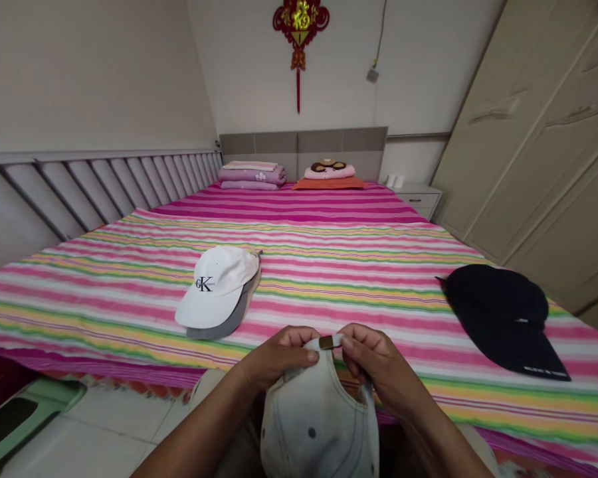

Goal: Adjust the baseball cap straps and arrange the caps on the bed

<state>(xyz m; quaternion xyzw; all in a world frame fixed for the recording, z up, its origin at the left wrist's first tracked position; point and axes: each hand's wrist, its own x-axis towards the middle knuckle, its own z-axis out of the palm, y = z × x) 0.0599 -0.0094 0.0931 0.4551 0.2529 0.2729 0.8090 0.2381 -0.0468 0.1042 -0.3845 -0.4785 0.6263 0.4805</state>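
A pale grey baseball cap [311,418] is held in front of me, its back opening and strap turned up. My left hand [289,355] pinches the strap beside its brass-coloured buckle [325,342]. On the buckle's other side, my right hand [371,358] grips the strap end between thumb and fingers. To the left on the bed lies a white cap [224,272] with black letters, resting over a grey cap [224,325] that is mostly hidden. A black cap [503,312] with small white lettering on its brim lies to the right.
A striped sheet covers the bed [339,272]. Folded purple bedding [252,174] and a pink-and-orange pile [329,176] sit by the headboard [339,146]. A white nightstand [418,197] and wardrobe [538,133] stand right; a green stool [44,405] is at lower left.
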